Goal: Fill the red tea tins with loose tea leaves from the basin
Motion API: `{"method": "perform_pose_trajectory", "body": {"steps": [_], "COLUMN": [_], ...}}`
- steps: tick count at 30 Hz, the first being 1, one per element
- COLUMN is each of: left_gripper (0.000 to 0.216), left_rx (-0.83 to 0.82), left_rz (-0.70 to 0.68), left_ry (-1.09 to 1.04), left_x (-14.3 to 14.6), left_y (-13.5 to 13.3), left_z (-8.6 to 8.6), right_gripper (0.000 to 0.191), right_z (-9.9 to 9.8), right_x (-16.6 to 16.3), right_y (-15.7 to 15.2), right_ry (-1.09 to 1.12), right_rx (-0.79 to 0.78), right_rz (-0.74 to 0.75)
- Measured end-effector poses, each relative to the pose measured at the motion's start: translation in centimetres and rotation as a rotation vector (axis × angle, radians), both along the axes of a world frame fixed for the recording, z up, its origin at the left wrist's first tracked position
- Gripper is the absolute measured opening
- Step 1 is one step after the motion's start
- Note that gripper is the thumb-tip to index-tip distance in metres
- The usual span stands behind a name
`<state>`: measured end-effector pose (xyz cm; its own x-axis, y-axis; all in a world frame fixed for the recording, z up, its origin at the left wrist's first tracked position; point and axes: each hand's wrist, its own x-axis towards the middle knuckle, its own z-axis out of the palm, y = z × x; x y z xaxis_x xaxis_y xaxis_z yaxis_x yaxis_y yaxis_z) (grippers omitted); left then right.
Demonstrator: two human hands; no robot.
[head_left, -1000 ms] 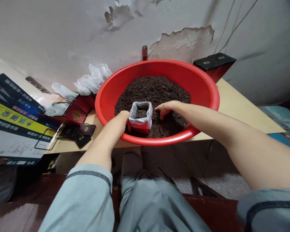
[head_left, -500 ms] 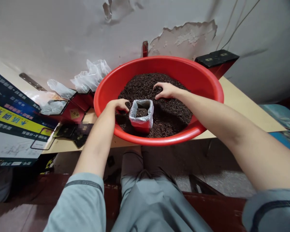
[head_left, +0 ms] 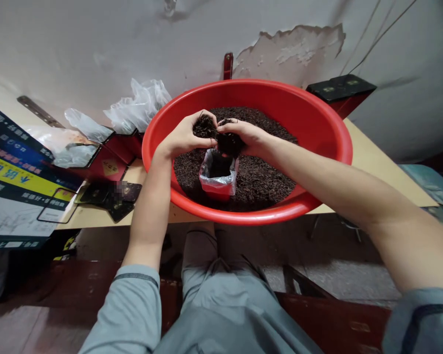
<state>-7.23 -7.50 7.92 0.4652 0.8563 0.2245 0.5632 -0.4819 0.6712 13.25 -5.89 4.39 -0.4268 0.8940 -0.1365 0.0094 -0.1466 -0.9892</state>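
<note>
Dark loose tea leaves (head_left: 266,182) fill the bottom of a big red plastic basin (head_left: 258,216). Among them stands a small red box (head_left: 217,189) lined with a clear plastic bag (head_left: 225,182), its mouth facing up. Just above and behind that box, my left hand (head_left: 186,135) curls round a clump of tea leaves. My right hand (head_left: 243,135) also holds a dark clump, its thumb and fingertips meeting those of the left. The hands partly cover the box's far rim. How full the box is, I cannot tell.
On the table (head_left: 384,172), several red boxes with plastic liners (head_left: 110,157) stand left of the basin, near black lids (head_left: 114,199). A printed carton (head_left: 25,182) is at far left. Dark-topped red boxes (head_left: 341,91) sit behind right, against the peeling wall (head_left: 291,54).
Both hands have risen from the tea leaves and come together above the lined box, now with tea leaves in them. The view has shifted slightly.
</note>
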Motion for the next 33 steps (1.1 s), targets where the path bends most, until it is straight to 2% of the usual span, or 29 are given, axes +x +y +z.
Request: {"method": "perform_pose_trajectory", "body": {"steps": [5,7,10,13,17,21,26,29,33], "left_gripper": [0.052,0.052,0.052,0.052,0.052,0.045,0.033,0.025,0.021], "left_rx": [-0.054,-0.081,-0.085,-0.088,-0.142,-0.224,-0.287,-0.256,-0.076], "left_rz": [-0.088,-0.125,-0.191,-0.253,-0.260,-0.226,-0.203,-0.198,-0.174], "left_ry": [0.086,0.126,0.157,0.149,0.111,0.041,-0.020,-0.052,-0.095], "left_x": [0.2,0.4,0.8,1.1,1.4,1.5,1.3,0.9,0.6], "left_y": [0.1,0.3,0.3,0.2,0.0,-0.2,-0.4,0.1,1.2], "left_z": [-0.3,-0.5,-0.7,-0.7,-0.7,-0.8,-1.0,-1.6,-2.6], "right_gripper": [0.013,0.015,0.031,0.052,0.074,0.082,0.085,0.091,0.091], "right_z": [-0.9,-1.1,-0.9,-0.1,0.7,1.0,1.1,1.0,0.9], "right_x": [-0.4,-0.5,-0.4,0.0,0.4,0.4,0.4,0.5,0.5], "right_y": [0.2,0.4,0.7,0.7,0.5,0.1,0.0,-0.1,-0.3], "right_ry": [0.077,0.073,0.005,-0.141,-0.284,-0.331,-0.246,-0.158,-0.045], "right_rx": [-0.023,-0.046,-0.049,0.035,0.148,0.191,0.087,0.047,0.042], "right_rz": [0.007,-0.008,-0.005,-0.008,-0.046,-0.042,0.023,0.095,0.165]}}
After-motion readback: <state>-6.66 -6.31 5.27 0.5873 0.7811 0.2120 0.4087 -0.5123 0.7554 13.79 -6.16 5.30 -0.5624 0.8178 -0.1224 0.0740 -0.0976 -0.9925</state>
